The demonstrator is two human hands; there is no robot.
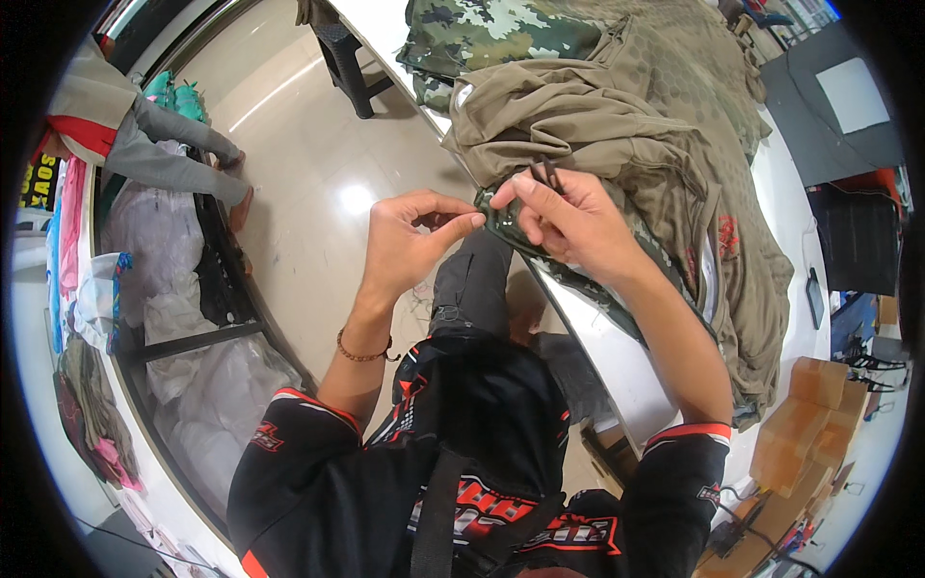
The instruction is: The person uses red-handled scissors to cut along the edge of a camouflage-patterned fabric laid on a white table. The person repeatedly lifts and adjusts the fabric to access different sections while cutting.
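Note:
My left hand (409, 241) is closed in a pinch, thumb and forefinger together at the edge of a dark green camouflage garment (578, 279). Close beside it, my right hand (583, 222) is curled, with its fingertips at the same cloth. Two dark prongs stick up from between its fingers, part of a small tool that looks like thread snips (547, 173); the rest is hidden in the palm. The garment lies along the near edge of a white table (617, 332) and partly overhangs it.
Brownish-green garments (578, 116) lie heaped on the table, with a camouflage one (501, 34) behind. A black stool (347, 63) stands at the far left. Another person's grey-trousered legs (169, 140) rest near plastic-wrapped bundles (212, 385). Cardboard boxes (805, 424) and a phone (815, 297) are at right.

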